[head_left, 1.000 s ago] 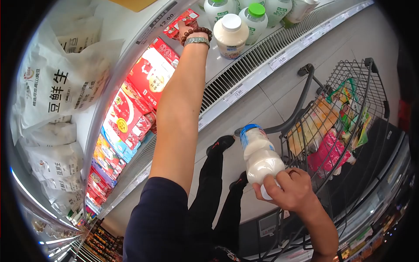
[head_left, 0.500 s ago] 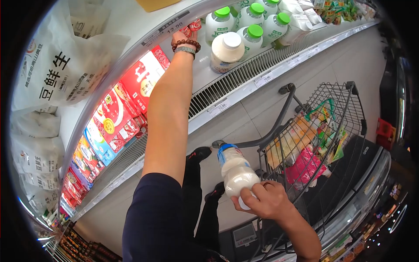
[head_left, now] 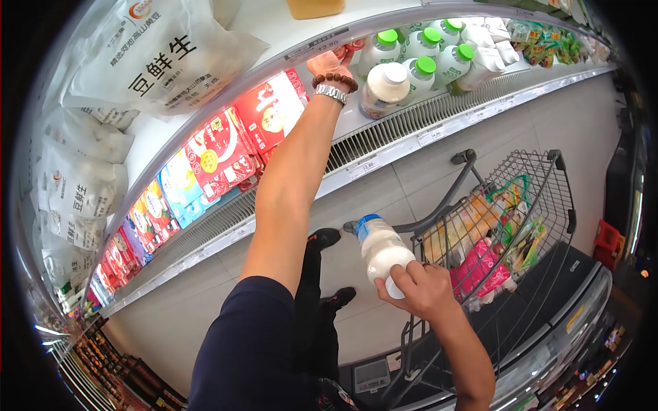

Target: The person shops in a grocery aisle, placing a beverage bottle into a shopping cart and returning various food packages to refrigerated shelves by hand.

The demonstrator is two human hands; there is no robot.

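Reaching into the chilled shelf, my left hand (head_left: 330, 66) wears a beaded bracelet and a watch. Its fingers are at red packs (head_left: 355, 45) behind the shelf's price rail, and the grip is partly hidden. A cream bottle with a white cap (head_left: 385, 89) stands just right of that wrist. Lower down, over the floor, my right hand (head_left: 423, 290) is closed round the capped neck of a white bottle (head_left: 382, 252) with a blue end. That bottle hangs tilted beside the cart.
A wire shopping cart (head_left: 541, 185) with packaged goods stands at the right. Green-capped bottles (head_left: 425, 42) are at the back of the shelf. Red cartons (head_left: 219, 145) line its left part, below white bags (head_left: 154, 61). A dark scale-like device (head_left: 371, 375) is at the bottom.
The view has shifted, showing more of the shelf's bottles. My left hand stays at the red packs, and my right hand still holds the white bottle, now nearer the cart handle.
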